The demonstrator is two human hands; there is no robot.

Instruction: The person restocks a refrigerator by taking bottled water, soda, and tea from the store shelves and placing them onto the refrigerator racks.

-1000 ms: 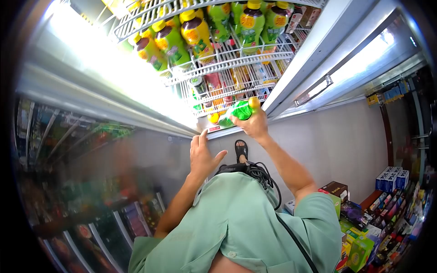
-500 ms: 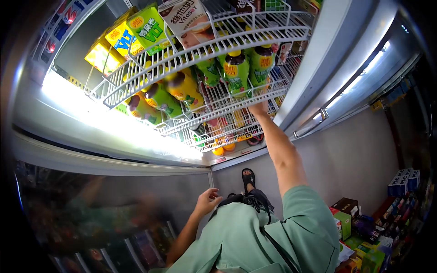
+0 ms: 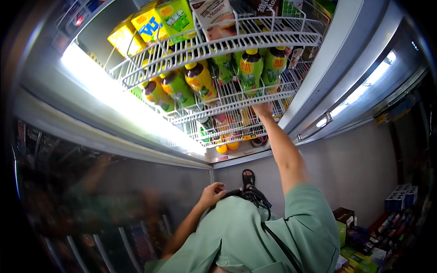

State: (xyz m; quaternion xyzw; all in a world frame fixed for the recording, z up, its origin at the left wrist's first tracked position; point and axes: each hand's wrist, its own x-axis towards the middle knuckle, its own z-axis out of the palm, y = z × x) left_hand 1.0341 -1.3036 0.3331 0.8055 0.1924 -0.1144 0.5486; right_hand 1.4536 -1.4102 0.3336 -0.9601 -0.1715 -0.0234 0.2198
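Head view. Right hand (image 3: 264, 109) stretched into lit cooler, just beneath front rail of lower wire shelf (image 3: 236, 108); fingers partly hidden, cannot tell whether closed on anything. Just above, on that shelf: nearer green bottle (image 3: 251, 73) and right-hand green bottle (image 3: 275, 63), both yellow-capped, orange characters on each label, too small to read surely. Further left, same shelf: yellow bottle (image 3: 200, 82), dark neck, similar orange badge. On upper wire shelf (image 3: 218, 49): green carton (image 3: 179, 20), "VLT" legible under Chinese characters; beside it, yellow carton (image 3: 152, 25), big blue letters, partly crossed by wire; then pale carton (image 3: 213, 18), brand blurred, seemingly "Vitasoy". Left hand (image 3: 212, 194) low by waist, well apart from shelves, fingers loosely curled.
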